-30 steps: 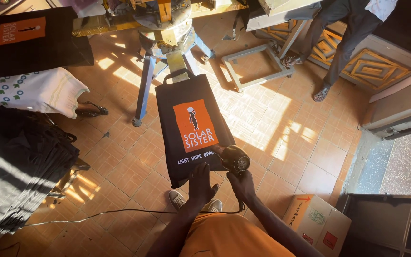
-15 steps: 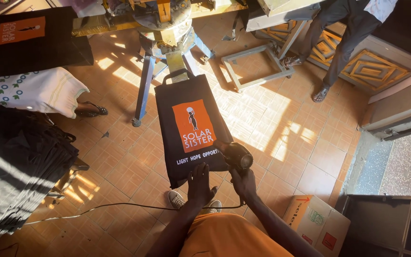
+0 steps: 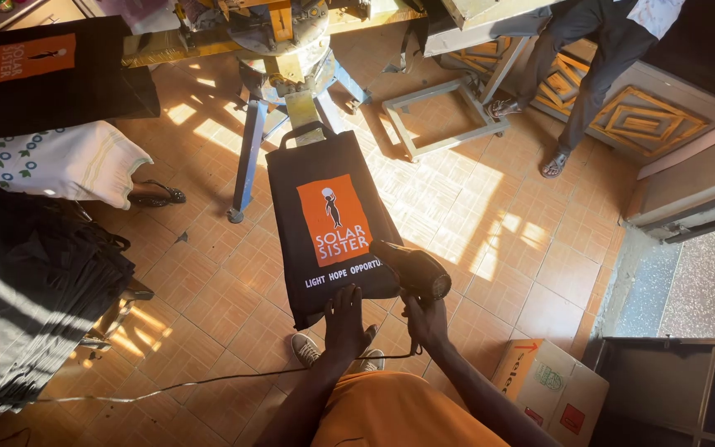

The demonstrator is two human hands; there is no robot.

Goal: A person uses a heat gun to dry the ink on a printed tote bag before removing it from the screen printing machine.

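Left hand (image 3: 346, 319) flat, fingers spread, pressing the bag's (image 3: 328, 223) lower edge; bag stretched out over the floor (image 3: 498, 215) from the press (image 3: 287, 50). Right hand (image 3: 426, 319) wrapped round the dryer (image 3: 411, 269), nozzle close to the orange print (image 3: 334, 219). Risk of scorching or smearing the print if held too near. Cord (image 3: 208, 382) trailing by the feet, likely to snag.

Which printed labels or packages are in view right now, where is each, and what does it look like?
Black bag: centre, pinned by the left hand; orange square panel, white lettering.
Second black bag: top left; orange rectangular panel.
Cardboard box: floor, lower right; tan, small green and red labels.
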